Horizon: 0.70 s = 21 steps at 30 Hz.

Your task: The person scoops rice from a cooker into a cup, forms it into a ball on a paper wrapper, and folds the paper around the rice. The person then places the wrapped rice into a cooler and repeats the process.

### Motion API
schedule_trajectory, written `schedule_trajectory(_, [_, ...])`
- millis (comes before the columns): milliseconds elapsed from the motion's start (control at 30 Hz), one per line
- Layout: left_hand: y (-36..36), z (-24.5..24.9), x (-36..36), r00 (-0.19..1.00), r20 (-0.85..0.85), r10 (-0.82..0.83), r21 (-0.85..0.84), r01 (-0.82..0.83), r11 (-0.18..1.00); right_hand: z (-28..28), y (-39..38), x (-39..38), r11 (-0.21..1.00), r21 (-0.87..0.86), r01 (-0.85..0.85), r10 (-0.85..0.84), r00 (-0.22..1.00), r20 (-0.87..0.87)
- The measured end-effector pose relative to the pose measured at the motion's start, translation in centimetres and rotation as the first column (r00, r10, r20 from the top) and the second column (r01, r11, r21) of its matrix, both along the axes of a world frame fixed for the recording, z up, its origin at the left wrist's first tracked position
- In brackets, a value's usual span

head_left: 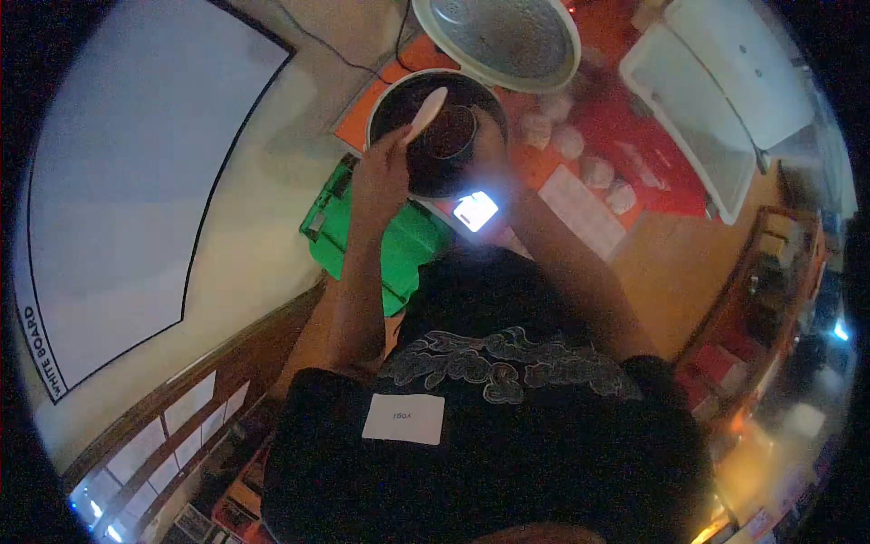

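Note:
An open rice cooker (373,118) stands in front of me, its round lid (498,41) tipped back at the far side. My left hand (385,168) is closed around the handle of a pale rice paddle (426,113), its blade raised over the pot. Inside the cooker's rim, my right hand (489,140) is wrapped round the right side of a dark round bowl (453,152). What the bowl holds is too dark to make out. A glaring bright device (476,211) shows at my right wrist.
Below the cooker lies a green plastic case (390,249). Several round whitish pieces (568,142) rest on the red and orange covering (652,163), near a pale sheet (582,208). A white lidded box (698,127) stands right. A whiteboard (145,181) hangs left.

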<state>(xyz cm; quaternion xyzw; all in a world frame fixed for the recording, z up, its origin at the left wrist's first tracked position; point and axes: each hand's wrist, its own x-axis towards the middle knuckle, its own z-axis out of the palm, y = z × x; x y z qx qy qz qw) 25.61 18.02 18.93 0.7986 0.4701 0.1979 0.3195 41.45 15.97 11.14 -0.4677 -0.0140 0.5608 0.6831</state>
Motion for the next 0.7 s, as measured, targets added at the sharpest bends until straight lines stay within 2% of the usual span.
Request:
schedule_trajectory(67, [-2.4, 0.7, 0.7, 1.0, -0.003, -0.003, -0.043, 0.003, 0.999, -4.4, 1.4, 0.8, 0.997, 0.074, -0.011, 0.005, 0.996, 0.092])
schedule_trajectory(100, [-3.8, -0.2, 1.2, 0.999, -0.028, -0.038, 0.009, 0.039, 0.999, -4.1, 1.1, 0.8, 0.997, 0.073, -0.015, 0.008, 0.996, 0.092])
schedule_trajectory(133, [-4.6, -0.6, 1.3, 0.996, -0.059, -0.072, 0.06, 0.075, 0.995, -3.3, 0.4, 0.9, 0.989, 0.125, -0.072, 0.045, 0.977, 0.209])
schedule_trajectory(200, [-2.5, -0.8, 0.4, 0.992, -0.011, -0.125, 0.056, 0.125, 0.991, -1.1, -0.9, 1.9, 0.957, 0.217, -0.193, 0.08, 0.892, 0.445])
schedule_trajectory(267, [-0.4, -1.3, -1.2, 0.941, 0.316, -0.123, -0.187, 0.188, 0.964, 0.1, -2.1, 2.8, 0.904, 0.264, -0.335, 0.087, 0.751, 0.655])
schedule_trajectory(300, [0.2, -0.6, -1.8, 0.94, 0.316, -0.13, -0.181, 0.194, 0.964, -10.6, 1.9, 4.1, 0.984, 0.086, -0.155, 0.038, 0.659, 0.751])
schedule_trajectory(333, [0.3, 0.3, -2.6, 0.91, 0.39, 0.139, -0.449, 0.056, 0.892, -9.9, 1.7, 4.3, 0.986, 0.087, -0.145, 0.031, 0.66, 0.751])
schedule_trajectory(367, [0.1, 1.0, -3.2, 0.836, 0.372, 0.404, -0.693, -0.04, 0.72, -7.6, 0.8, 4.3, 0.974, 0.126, -0.189, 0.071, 0.779, 0.623])
schedule_trajectory(400, [0.1, 1.5, -3.4, 0.843, 0.372, 0.389, -0.69, -0.03, 0.723, -4.4, 0.1, 4.5, 0.958, 0.18, -0.224, 0.113, 0.871, 0.479])
schedule_trajectory(467, [0.2, 2.3, -3.3, 0.851, 0.326, 0.411, -0.613, -0.141, 0.777, 2.0, -1.3, 4.8, 0.914, 0.31, -0.263, 0.219, 0.961, 0.17])
schedule_trajectory(500, [0.4, 2.1, -3.4, 0.855, 0.33, 0.401, -0.611, -0.13, 0.781, 3.2, -1.6, 5.0, 0.886, 0.377, -0.269, 0.285, 0.959, 0.014])
schedule_trajectory(533, [0.5, 1.6, -3.4, 0.906, 0.353, 0.235, -0.391, -0.085, 0.917, 3.3, -1.5, 5.1, 0.887, 0.38, -0.261, 0.275, 0.961, 0.018])
schedule_trajectory(567, [0.6, 1.3, -3.3, 0.941, 0.332, 0.068, -0.148, -0.02, 0.989, 3.3, -1.4, 5.1, 0.909, 0.309, -0.28, 0.296, 0.955, -0.006])
schedule_trajectory(600, [0.5, 1.6, -3.1, 0.94, 0.334, 0.065, -0.147, -0.016, 0.989, 3.8, -1.3, 4.9, 0.925, 0.234, -0.301, 0.317, 0.948, -0.035])
schedule_trajectory(633, [0.1, 2.0, -2.9, 0.959, 0.283, -0.021, -0.069, 0.043, 0.997, 4.4, -1.2, 4.6, 0.924, 0.235, -0.3, 0.316, 0.948, -0.032])
schedule_trajectory(667, [-0.1, 2.2, -2.7, 0.969, 0.223, -0.101, 0.006, 0.103, 0.995, 4.8, -1.4, 4.2, 0.947, 0.148, -0.286, 0.292, 0.956, -0.019])
schedule_trajectory(700, [-0.3, 2.3, -2.5, 0.97, 0.223, -0.098, 0.004, 0.1, 0.995, 5.3, -1.5, 3.7, 0.961, 0.059, -0.269, 0.27, 0.963, -0.006])
